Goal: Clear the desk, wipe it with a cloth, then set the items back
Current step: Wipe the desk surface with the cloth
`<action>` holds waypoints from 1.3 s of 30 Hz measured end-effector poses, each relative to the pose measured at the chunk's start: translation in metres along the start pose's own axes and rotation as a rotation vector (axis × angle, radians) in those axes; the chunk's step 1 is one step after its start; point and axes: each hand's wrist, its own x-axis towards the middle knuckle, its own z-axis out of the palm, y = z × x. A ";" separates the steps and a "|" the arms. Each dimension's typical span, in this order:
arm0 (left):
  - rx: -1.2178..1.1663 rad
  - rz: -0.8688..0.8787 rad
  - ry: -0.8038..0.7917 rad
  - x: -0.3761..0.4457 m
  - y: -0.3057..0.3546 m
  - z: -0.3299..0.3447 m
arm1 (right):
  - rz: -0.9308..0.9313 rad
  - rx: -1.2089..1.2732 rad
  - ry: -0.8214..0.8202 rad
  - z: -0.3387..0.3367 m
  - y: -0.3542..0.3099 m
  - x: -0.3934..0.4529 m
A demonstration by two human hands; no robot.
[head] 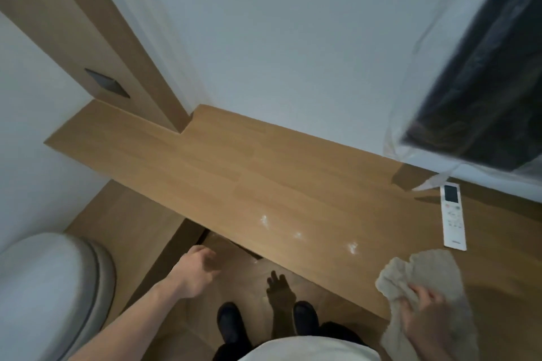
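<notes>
A: Closest to the camera, what can you make out?

B: Two dark shoes (230, 321) on the wood floor and a white shirt front, cut off by the bottom edge. The right hand (422, 312) grips one beige cloth (425, 275), fingers curled into its folds; the cloth's front part lies on the near edge of the desk (234, 161), and its tail hangs down out of frame.

A: And the other hand?

B: The left hand (198, 268) hangs over the floor just short of the desk's edge, holding nothing. It's blurred, fingers loosely bent.

A: On the desk itself?

B: One white remote (453, 218) near the right, flat, screen end toward the wall. Three pale smudges (296, 234) sit between it and the front edge; whether wet or glare, I can't tell.

A: Farther back?

B: A dark screen (481, 91) under clear plastic, cropped at the right. A pale rounded seat (50, 293), partly cut off, is at lower left.
</notes>
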 end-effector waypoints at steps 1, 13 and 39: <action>0.017 -0.010 -0.007 0.012 -0.005 -0.007 | 0.055 0.015 -0.037 -0.002 -0.004 -0.002; 0.241 0.149 -0.035 0.149 -0.044 -0.097 | 0.476 0.415 0.044 0.068 -0.123 -0.066; 0.270 0.095 -0.043 0.249 -0.152 -0.139 | 0.416 0.309 -0.010 0.135 -0.362 -0.095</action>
